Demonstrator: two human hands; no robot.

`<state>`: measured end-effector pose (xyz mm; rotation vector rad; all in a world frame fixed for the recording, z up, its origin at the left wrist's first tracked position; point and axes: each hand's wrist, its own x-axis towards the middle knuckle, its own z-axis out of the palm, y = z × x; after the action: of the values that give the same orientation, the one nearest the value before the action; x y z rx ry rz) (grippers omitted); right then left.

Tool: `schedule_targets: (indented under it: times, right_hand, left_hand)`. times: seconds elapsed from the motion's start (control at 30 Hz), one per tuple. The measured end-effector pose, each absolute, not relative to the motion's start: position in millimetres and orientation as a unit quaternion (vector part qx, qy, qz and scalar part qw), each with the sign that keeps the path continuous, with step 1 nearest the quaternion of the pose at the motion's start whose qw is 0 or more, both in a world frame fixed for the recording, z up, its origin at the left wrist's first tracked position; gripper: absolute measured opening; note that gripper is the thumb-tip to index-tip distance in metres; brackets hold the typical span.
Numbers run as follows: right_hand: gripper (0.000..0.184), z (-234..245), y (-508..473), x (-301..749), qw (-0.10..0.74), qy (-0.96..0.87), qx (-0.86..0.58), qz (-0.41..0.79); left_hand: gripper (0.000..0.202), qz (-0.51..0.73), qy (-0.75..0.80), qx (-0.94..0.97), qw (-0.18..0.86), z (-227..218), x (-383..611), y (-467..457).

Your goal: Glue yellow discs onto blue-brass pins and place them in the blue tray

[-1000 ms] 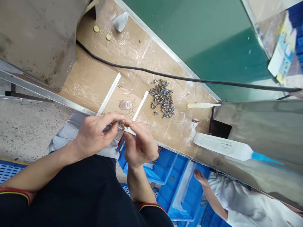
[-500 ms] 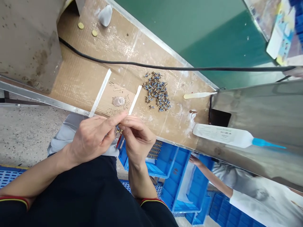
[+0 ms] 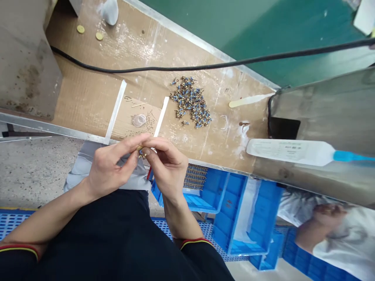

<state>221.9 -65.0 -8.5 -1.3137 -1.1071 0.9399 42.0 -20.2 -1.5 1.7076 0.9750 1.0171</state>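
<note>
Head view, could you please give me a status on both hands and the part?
Left hand, right hand: fingertips pinched on small brass part, over bench edge. Pile of parts farther back on bench, untouched.

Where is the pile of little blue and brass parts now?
Head view, centre: the pile lies beyond the right hand, between the white strip and the wooden stick.

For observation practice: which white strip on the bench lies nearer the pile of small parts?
The shorter strip, right of the clear disc; the longer strip lies left of it.
</note>
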Motion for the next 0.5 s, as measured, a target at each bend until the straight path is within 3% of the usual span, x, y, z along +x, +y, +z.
schedule_targets:
  times: [0.1,0.2,0.5]
  right_hand:
    - [0.012,-8,-64,221,0.580,-0.419,-0.545,0.438]
    - [0.013,-5,-64,220,0.587,-0.417,-0.535,0.442]
    - [0.024,0,-65,227,0.584,-0.422,-0.542,0.433]
  left_hand:
    - [0.034,0.387,0.396,0.489,0.674,3,45,-18]
    - [0.021,0.376,0.345,0.322,0.797,6,50,-14]
    - [0.023,0.315,0.347,0.175,0.866,11,60,-6]
